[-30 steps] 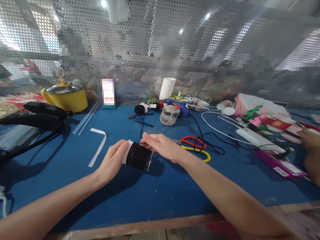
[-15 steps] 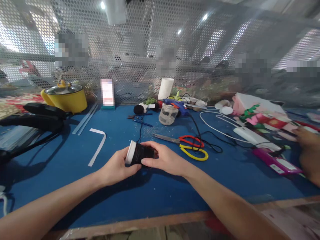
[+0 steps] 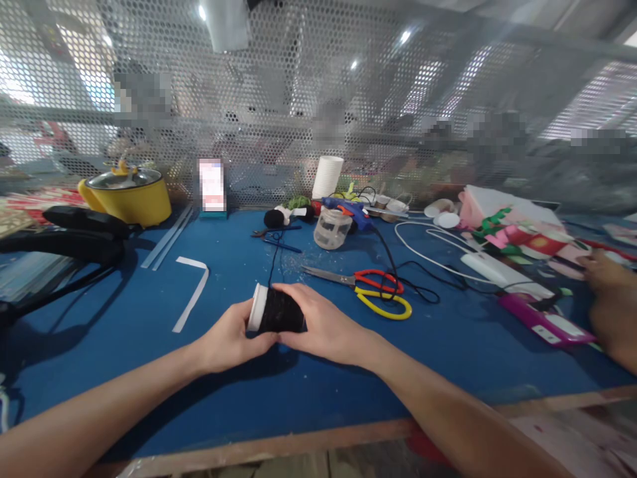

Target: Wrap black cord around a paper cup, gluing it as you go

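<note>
A paper cup (image 3: 283,312) lies on its side between my hands, wound with black yarn and showing a white rim at its left end. My left hand (image 3: 231,338) is closed on the rim end, thumb below. Around the wrapped body curls my right hand (image 3: 318,322), its thumb meeting the left thumb at the near side. From the cup a black yarn strand (image 3: 273,265) runs back toward a black yarn ball (image 3: 273,218). To the right of my hands lie scissors (image 3: 355,281) with red and yellow handles. The cup's open mouth faces left, mostly hidden.
A white strip (image 3: 194,302) lies at left, near a yellow pot (image 3: 134,199). Behind are a phone (image 3: 212,186), a glue gun (image 3: 348,207) over a clear plastic cup (image 3: 331,229), and stacked white cups (image 3: 327,176). At right are a purple power strip (image 3: 542,322) and another person's hand (image 3: 614,299).
The cup has turned in my hands, and my right fingers have shifted over its top. The right thumb has slid left to the left thumb. The view has moved slightly.
</note>
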